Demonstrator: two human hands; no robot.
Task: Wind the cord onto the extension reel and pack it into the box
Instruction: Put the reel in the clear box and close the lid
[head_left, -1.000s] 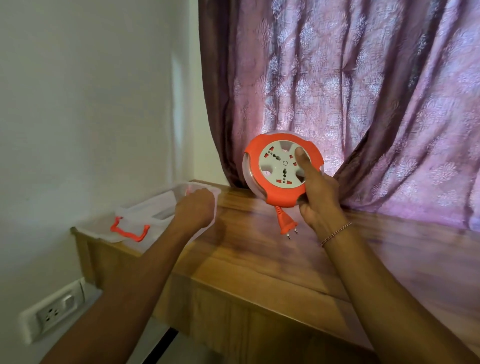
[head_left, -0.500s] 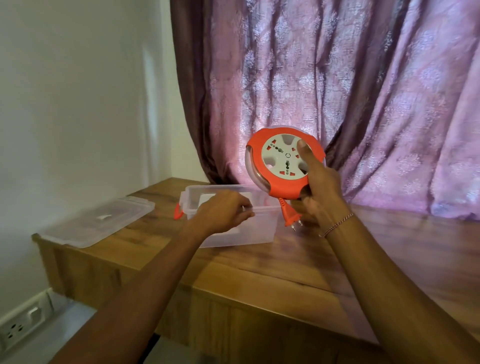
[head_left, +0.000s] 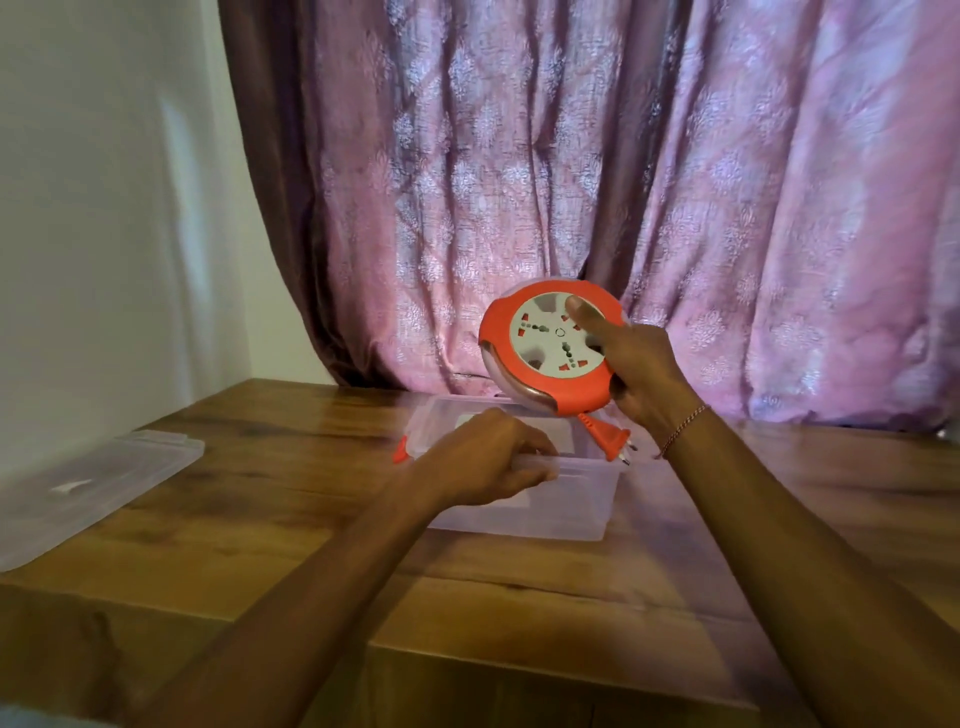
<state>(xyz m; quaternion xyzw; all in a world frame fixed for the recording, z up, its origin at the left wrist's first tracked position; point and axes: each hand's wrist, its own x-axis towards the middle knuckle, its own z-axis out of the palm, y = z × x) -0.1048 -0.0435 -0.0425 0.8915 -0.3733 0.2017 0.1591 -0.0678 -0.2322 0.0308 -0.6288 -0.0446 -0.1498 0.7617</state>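
since half a second ago the clear plastic box (head_left: 550, 504) sits nearer the middle of the wooden worktop (head_left: 291, 499), right under the reel, and the left hand (head_left: 483, 460) rests on its near rim instead of its left end. the round orange extension reel with the white socket face (head_left: 553, 353) is lower and tilted, its face turned up and to the left.

head view: the right hand (head_left: 641, 379) holds the reel in the air above the far right part of the open box, not touching it. its grip is clamped on the reel, thumb across the white face and fingers curled behind the orange rim. the cord looks wound in; only the orange two-pin plug (head_left: 613, 441) hangs out below the reel, over the box's right edge. the left hand's grip lies on the box's near wall, fingers curled over the rim. an orange latch (head_left: 400, 449) shows at the box's left end. the clear flat plastic lid (head_left: 88, 483) lies well apart on the worktop's left side. a thin bracelet (head_left: 683, 428) circles the right wrist. a pink patterned curtain (head_left: 623, 171) hangs behind the worktop, beside a white wall (head_left: 104, 208).
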